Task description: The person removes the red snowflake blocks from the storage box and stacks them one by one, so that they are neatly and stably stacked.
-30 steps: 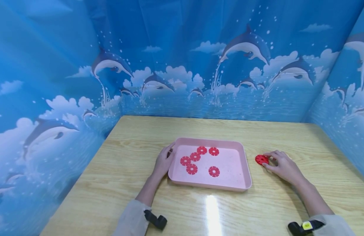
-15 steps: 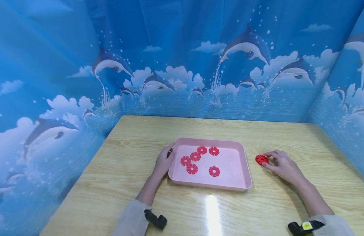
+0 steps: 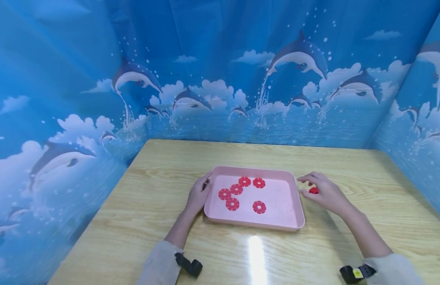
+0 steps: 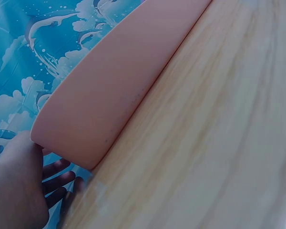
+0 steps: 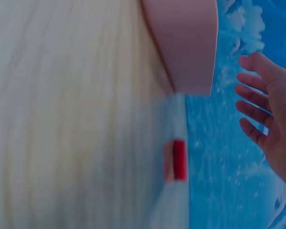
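On the wooden table lies a shallow pink tray (image 3: 255,226). Several flat red notched discs (image 3: 259,207) are scattered inside it, mostly toward its left half. My left hand (image 3: 197,196) rests against the tray's left side; in the left wrist view its fingers look relaxed beside the tray corner. My right hand (image 3: 324,191) hovers beside the tray's right rim, fingers spread and nothing between them. Beyond and partly behind it, a small stack of red discs (image 3: 313,190) sits on the table, seen edge-on as a red block (image 5: 179,160) in the right wrist view.
A blue curtain with dolphins (image 3: 220,79) surrounds the table's back and sides. The wooden tabletop (image 3: 177,158) runs on all sides of the tray, with a bright glare strip in front of it.
My right hand has let go of the red disc stack, lifted and moved left toward the tray's right rim. The left hand and tray stay put.
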### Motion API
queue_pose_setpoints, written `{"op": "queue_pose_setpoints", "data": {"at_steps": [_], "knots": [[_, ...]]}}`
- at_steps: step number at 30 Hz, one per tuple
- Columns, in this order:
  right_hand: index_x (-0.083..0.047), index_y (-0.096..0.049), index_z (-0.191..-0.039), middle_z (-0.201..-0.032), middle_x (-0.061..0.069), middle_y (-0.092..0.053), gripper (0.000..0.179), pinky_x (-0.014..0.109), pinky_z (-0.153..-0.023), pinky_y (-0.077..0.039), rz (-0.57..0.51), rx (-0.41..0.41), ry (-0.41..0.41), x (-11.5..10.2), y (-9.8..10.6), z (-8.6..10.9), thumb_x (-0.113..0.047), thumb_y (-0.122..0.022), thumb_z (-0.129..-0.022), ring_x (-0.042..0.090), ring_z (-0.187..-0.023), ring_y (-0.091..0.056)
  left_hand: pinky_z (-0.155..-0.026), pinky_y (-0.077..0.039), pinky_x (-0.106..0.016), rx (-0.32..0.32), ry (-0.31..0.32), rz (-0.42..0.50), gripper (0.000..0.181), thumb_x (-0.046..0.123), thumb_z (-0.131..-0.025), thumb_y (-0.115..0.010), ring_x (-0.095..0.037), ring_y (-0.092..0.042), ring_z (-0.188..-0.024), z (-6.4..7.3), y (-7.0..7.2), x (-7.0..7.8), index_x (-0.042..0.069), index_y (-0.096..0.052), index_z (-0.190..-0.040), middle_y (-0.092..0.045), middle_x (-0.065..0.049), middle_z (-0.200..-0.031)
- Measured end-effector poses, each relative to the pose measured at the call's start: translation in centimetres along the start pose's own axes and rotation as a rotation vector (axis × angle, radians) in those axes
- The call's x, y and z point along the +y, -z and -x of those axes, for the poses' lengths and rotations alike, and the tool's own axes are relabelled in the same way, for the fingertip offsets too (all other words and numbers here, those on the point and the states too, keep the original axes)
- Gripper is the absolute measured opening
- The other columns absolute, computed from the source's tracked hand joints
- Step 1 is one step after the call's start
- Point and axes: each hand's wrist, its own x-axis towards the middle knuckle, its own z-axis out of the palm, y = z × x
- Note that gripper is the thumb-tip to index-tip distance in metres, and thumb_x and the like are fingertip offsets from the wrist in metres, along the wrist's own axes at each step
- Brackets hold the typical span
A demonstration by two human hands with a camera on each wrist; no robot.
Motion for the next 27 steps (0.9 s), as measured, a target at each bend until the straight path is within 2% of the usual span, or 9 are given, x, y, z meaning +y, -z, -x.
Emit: {"op": "queue_pose_setpoints", "data": {"at_steps": [5,15,21,27], "knots": [[-0.004,-0.066,-0.103,-0.092,0.004,-0.057,0.027,0.037,-0.063,-0.049,-0.052,-0.054,0.055,-2.9,-1.0,-2.0,-0.016,-0.071,-0.08,0.023,-0.082,-0.053,-0.085,-0.046,-0.043,0.002,-0.019,-0.005,0.039,0.01,-0.093,-0.052,-0.029,-0.056,-0.093,0.0,0.1,0.0,0.006,-0.05,-0.131,-0.057,-0.014,-0.102],[-0.008,-0.066,-0.107,-0.103,0.004,-0.058,0.031,0.037,-0.076,-0.05,-0.149,-0.192,0.153,-7.8,-4.3,-4.8,-0.018,-0.072,-0.079,0.022,-0.094,-0.055,-0.086,-0.045,-0.042,-0.011,0.026,0.002,0.04,0.012,-0.093,-0.052,-0.027,-0.055,-0.095,0.0,0.1,0.2,0.01,-0.05,-0.132,-0.057,-0.013,-0.104],[-0.01,-0.066,-0.109,-0.11,0.002,-0.055,0.034,0.038,-0.083,-0.048,-0.147,-0.272,0.121,-10.1,-6.2,-5.8,-0.022,-0.072,-0.078,0.02,-0.103,-0.051,-0.084,-0.046,-0.042,-0.002,-0.005,0.001,0.039,0.01,-0.092,-0.052,-0.027,-0.055,-0.092,0.0,0.1,0.0,0.007,-0.051,-0.131,-0.057,-0.013,-0.101],[-0.011,-0.066,-0.109,-0.112,0.002,-0.055,0.034,0.035,-0.082,-0.049,-0.179,-0.3,0.103,-11.2,-8.1,-6.2,-0.02,-0.073,-0.076,0.02,-0.102,-0.052,-0.085,-0.046,-0.042,0.006,-0.016,0.012,0.039,0.01,-0.092,-0.053,-0.027,-0.055,-0.092,0.0,0.1,0.0,0.006,-0.051,-0.13,-0.057,-0.013,-0.101]]}}
